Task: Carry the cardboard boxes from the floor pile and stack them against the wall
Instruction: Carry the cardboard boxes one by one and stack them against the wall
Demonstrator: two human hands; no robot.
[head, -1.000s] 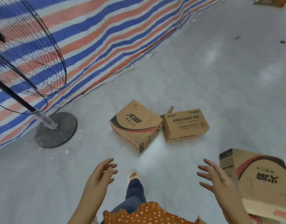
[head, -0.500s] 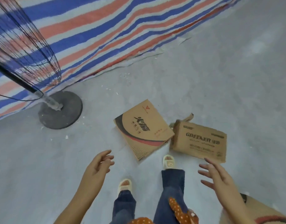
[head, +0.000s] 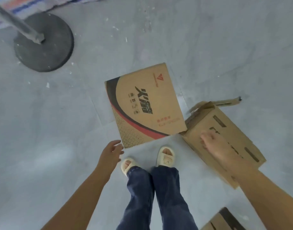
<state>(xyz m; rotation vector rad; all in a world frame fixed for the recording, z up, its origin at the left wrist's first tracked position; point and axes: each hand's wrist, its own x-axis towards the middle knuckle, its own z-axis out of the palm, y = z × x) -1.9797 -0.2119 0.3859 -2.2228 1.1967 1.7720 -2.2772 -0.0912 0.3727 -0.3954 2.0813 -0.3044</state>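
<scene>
Grey concrete floor [head: 225, 47] fills nearly the whole frame, with a dark round stand base [head: 43, 42] in the upper left and a strip of striped tarp [head: 26, 4] along the top edge.

We see the printed box [head: 145, 105] lying flat at the centre of the frame, its long axis running from lower left to upper right, one corner pointing down toward our feet. Just to its right, touching it at that box's lower right corner, lies the plain brown box [head: 225, 140], flaps loose at its upper end, its length running toward the lower right. A third box [head: 223, 219] peeks in at the bottom right edge.

Our left hand [head: 109, 155] hangs just beside the printed box's lowest corner, fingers [head: 116, 143] spread and straight, holding nothing, apart from the cardboard. Our right hand [head: 215, 146] is over the top face of the plain brown box, blurred, fingers extended; we cannot tell whether it touches. Both forearms reach down and forward.

We judge the printed box the likelier pick: it lies between the two hands, up-frame of the fingers, and the left hand is nearer it.
</scene>
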